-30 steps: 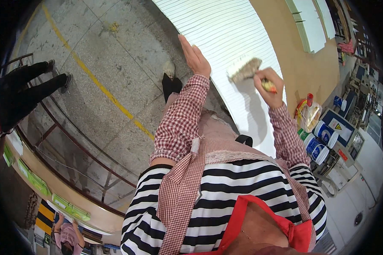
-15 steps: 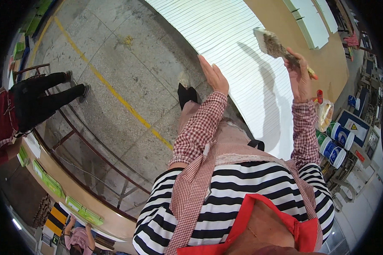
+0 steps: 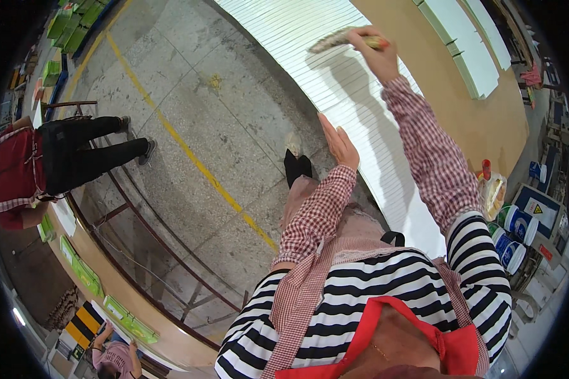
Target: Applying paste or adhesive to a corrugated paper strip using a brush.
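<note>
Brush (image 3: 336, 40) gripped in right hand (image 3: 374, 55) sweeps ribbed white panel (image 3: 310, 38) (left hand (image 3: 339, 144) flat, fingers spread, near its edge); best w/ long, even strokes.

White panel (image 3: 310, 38) open; tins (image 3: 515, 234) crowd right

Wide flat brush (image 3: 337, 40), bristles on white ribbed panel (image 3: 360, 120), tilted leftward.

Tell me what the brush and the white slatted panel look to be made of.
Brush: pale, frayed bristles, likely natural fibre; yellow-orange handle, possibly plastic, mostly hidden in the right hand.
White slatted panel: matte, evenly ribbed strips, probably painted wood or board; cannot tell for sure.
</note>
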Motion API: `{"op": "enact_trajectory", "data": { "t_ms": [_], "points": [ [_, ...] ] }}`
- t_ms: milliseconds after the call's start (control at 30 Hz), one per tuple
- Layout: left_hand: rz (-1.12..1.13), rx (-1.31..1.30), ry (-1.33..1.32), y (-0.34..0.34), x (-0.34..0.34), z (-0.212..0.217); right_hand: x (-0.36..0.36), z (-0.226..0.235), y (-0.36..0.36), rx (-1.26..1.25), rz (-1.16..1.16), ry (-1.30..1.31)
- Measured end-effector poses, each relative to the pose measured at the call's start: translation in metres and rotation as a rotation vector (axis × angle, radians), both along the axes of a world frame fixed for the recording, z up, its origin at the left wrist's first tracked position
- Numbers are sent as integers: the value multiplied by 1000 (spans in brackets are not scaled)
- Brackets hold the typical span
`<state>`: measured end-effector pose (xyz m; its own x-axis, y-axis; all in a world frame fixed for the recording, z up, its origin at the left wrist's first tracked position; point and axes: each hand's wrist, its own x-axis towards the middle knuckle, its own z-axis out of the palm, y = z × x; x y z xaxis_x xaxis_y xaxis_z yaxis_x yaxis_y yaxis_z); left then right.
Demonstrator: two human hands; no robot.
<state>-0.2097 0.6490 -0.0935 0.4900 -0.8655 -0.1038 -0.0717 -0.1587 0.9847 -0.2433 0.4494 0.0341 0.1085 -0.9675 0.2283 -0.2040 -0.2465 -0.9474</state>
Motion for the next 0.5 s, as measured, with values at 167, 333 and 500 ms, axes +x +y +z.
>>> {"op": "enact_trajectory", "data": {
  "t_ms": [167,333,500],
  "points": [
    [-9,0,-9,-2,-2,-2,4,-12,-2,-215,36,359],
    [9,-8,-15,-1,1,-1,-80,11,115,-41,111,536],
    [-26,-1,50,-1,-2,10,-153,25,195,94,76,490]
  ]
}}
